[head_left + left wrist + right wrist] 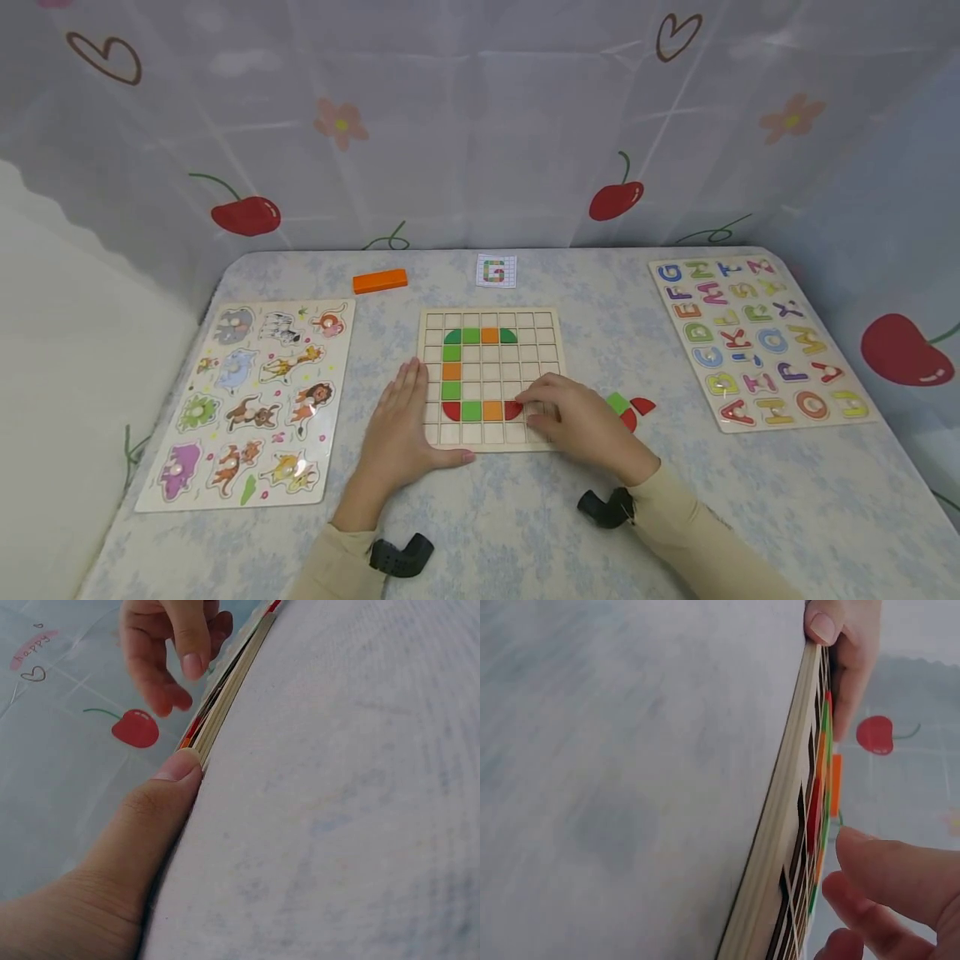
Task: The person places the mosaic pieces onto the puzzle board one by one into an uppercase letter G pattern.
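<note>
A wooden grid board lies in the middle of the table, with green, orange and red tiles set in its cells in a C-like outline. My left hand rests along the board's left side, fingers straight, its thumb at the near edge. Over the board's lower right is my right hand, its index fingertip right at a red quarter-round tile. From the right wrist, the thumb and fingers look loosely bent and apart, with nothing between them.
Right of the board lie a loose green tile and red tiles. Behind it are a pattern card and an orange block. An animal puzzle lies left, a letter puzzle right.
</note>
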